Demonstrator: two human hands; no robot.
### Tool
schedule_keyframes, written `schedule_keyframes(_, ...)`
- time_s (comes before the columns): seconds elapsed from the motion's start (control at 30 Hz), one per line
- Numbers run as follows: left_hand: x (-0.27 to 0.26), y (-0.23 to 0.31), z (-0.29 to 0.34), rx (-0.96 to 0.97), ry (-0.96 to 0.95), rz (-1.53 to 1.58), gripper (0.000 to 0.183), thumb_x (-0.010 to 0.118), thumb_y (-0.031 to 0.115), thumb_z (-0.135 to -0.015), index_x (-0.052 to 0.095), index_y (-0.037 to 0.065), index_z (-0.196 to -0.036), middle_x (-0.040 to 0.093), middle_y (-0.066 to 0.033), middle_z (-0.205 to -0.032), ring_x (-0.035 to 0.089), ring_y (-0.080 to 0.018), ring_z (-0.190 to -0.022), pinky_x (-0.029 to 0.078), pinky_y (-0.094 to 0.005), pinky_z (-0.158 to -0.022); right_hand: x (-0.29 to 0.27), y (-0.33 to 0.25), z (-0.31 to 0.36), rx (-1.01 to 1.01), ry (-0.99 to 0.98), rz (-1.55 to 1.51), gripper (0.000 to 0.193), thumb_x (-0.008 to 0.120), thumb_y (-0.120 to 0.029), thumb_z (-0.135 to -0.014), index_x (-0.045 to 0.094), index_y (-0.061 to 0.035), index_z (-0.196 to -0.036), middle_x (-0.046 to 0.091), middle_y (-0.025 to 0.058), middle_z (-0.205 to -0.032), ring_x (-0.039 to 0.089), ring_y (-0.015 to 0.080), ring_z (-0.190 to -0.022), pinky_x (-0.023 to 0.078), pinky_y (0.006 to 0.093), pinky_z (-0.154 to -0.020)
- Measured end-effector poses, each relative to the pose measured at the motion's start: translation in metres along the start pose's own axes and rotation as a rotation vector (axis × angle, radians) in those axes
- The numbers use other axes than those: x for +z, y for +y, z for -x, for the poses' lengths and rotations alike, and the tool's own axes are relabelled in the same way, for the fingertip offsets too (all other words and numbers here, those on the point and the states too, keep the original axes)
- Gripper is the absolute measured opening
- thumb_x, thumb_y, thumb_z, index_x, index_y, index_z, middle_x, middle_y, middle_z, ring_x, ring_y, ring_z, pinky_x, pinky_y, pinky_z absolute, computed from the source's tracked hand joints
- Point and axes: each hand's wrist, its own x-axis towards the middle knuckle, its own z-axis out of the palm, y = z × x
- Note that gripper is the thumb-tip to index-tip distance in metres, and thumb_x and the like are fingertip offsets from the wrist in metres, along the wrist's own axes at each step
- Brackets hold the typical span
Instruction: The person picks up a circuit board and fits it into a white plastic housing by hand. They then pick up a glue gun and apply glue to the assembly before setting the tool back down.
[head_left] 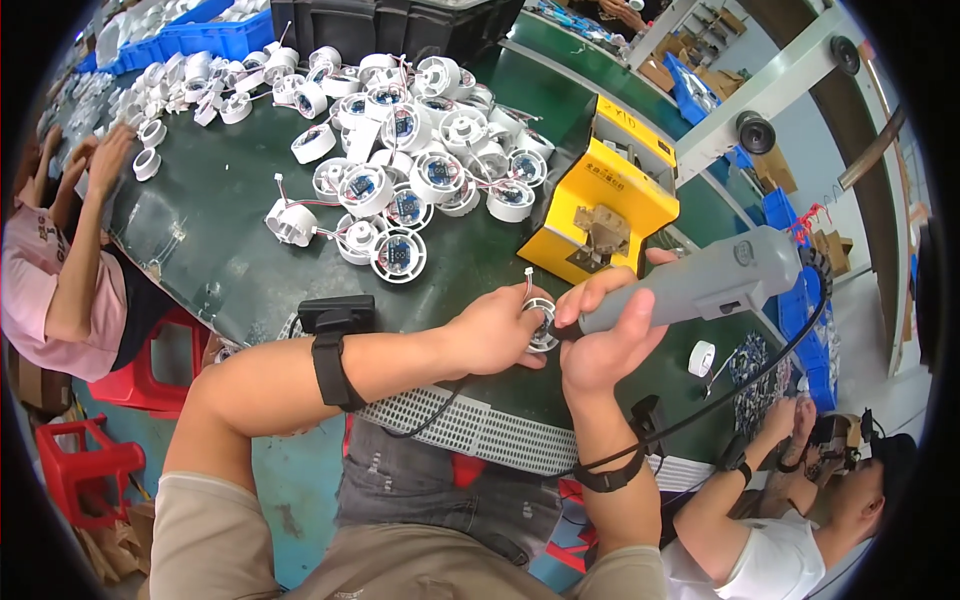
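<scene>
My left hand [492, 328] is closed around a small round white housing [541, 325], from which a thin wire with a white plug sticks up. In my right hand [618, 335] is a grey electric screwdriver [690, 283], its fingers wrapped round the front of the body. The screwdriver's tip points at the housing; whether it touches a screw is hidden by my fingers. Just beyond both hands stands a yellow box [592, 205] with a metal piece at its front. A heap of white round housings [400, 195] with blue circuit boards lies farther off to the left.
A black cable [745, 385] hangs from the screwdriver across my right forearm. One white ring [701, 358] lies right of my hands. A black crate [390, 30] and blue bin [195, 38] stand at the back. Co-workers sit left and right; red stools [90, 465] are at left.
</scene>
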Motion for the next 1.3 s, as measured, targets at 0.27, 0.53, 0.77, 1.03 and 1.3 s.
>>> schedule_keyframes(0.27, 0.008, 0.002, -0.005, 0.031, -0.038, 0.021, 0.035, 0.042, 0.015, -0.101, 0.044, -0.004, -0.130, 0.053, -0.0156, -0.119, 0.056, -0.0239, -0.110, 0.059, -0.0333, -0.083, -0.011, 0.003, 0.004, -0.059, -0.048, 0.033, 0.050, 0.046, -0.039, -0.096, 0.029, -0.0015, -0.124, 0.048, 0.0086, -0.068, 0.049, 0.0158, -0.049, 0.044, 0.0280, -0.048)
schedule_keyframes(0.53, -0.076, 0.053, 0.043, 0.750, 0.891, -1.109, 0.044, 0.063, 0.018, -0.083, 0.054, -0.002, -0.121, 0.063, -0.0249, -0.105, 0.060, -0.0427, -0.099, 0.048, -0.0463, -0.084, -0.106, -0.036, -0.012, -0.232, 0.385, 0.566, 0.062, 0.056, -0.041, -0.093, 0.040, 0.0056, -0.131, 0.051, 0.0185, -0.118, 0.050, 0.0270, -0.111, 0.040, 0.0393, -0.098)
schedule_keyframes(0.77, -0.047, 0.073, 0.059, 0.562, 0.468, -0.912, 0.034, 0.069, 0.027, -0.084, 0.063, -0.003, -0.070, 0.056, -0.0107, -0.054, 0.049, -0.0190, -0.049, 0.041, -0.0327, -0.050, -0.241, -0.048, 0.004, 0.647, 0.297, 1.500, 0.064, 0.076, -0.039, -0.073, 0.059, 0.0061, -0.116, 0.068, 0.0214, -0.097, 0.067, 0.0287, -0.089, 0.050, 0.0391, -0.085)
schedule_keyframes(1.03, 0.006, 0.008, 0.023, -0.056, -0.524, -0.059, 0.057, 0.040, 0.040, -0.102, 0.032, -0.002, -0.139, 0.055, -0.0127, -0.119, 0.063, -0.0220, -0.093, 0.057, -0.0333, -0.079, -0.087, -0.064, 0.066, 0.172, -0.380, 0.833, 0.059, 0.081, -0.007, -0.066, 0.058, 0.0005, -0.121, 0.058, 0.0100, -0.113, 0.062, 0.0178, -0.096, 0.054, 0.0294, -0.077)
schedule_keyframes(1.3, 0.005, -0.002, 0.015, 0.066, -0.467, -0.056, 0.042, 0.053, 0.032, -0.098, 0.045, 0.004, -0.128, 0.058, -0.0071, -0.104, 0.057, -0.0142, -0.099, 0.050, -0.0304, -0.087, -0.072, -0.050, 0.073, 0.672, 0.025, 0.237, 0.020, 0.060, -0.005, -0.092, 0.060, 0.0034, -0.110, 0.063, 0.0009, -0.087, 0.057, 0.0052, -0.077, 0.044, 0.0185, -0.063)
